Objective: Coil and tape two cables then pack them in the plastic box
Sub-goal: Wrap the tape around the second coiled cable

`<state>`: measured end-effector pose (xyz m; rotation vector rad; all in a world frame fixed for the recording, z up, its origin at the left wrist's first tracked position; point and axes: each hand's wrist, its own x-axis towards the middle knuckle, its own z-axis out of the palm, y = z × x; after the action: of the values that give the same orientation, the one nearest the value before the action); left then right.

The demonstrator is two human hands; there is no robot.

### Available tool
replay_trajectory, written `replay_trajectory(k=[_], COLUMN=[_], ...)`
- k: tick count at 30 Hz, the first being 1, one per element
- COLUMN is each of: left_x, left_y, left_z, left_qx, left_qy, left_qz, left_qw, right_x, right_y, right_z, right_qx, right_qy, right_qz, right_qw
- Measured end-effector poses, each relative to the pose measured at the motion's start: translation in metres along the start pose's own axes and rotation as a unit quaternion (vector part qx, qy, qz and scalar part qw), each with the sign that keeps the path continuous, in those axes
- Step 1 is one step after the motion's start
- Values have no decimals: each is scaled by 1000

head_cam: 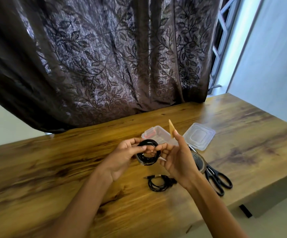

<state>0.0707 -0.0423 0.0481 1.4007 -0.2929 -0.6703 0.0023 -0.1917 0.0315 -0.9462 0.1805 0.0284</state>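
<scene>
we record: thick black cable [148, 152] coiled, held up; tan tape strip [171, 128] upright beside it; thinner cable [158, 184] loosely coiled nearer; clear plastic box [153, 132] open.

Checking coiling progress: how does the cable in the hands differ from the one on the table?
The held cable is raised off the table, gripped by the left hand and right hand; the lying cable rests untouched. The held cable forms a thick, tight ring; the lying cable is thinner and looser, its plug sticking out. Both are black, coiled, outside the plastic box.
</scene>
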Motion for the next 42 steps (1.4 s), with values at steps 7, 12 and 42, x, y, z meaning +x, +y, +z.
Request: replay_trajectory(k=[7, 12, 42], left_x=[9, 9, 12], left_y=[12, 19, 31], left_z=[2, 9, 50], left_qx=[-61, 43, 76], left_qy=[-34, -69, 103], left_qz=[-47, -58, -32], left_qw=[996, 995, 991], right_x=[1, 2, -16], right_y=[-14, -20, -27], right_z=[-7, -8, -2], right_qx=[95, 100, -114], right_qy=[4, 8, 83], right_qz=[16, 7, -188], right_qw=[995, 995, 972])
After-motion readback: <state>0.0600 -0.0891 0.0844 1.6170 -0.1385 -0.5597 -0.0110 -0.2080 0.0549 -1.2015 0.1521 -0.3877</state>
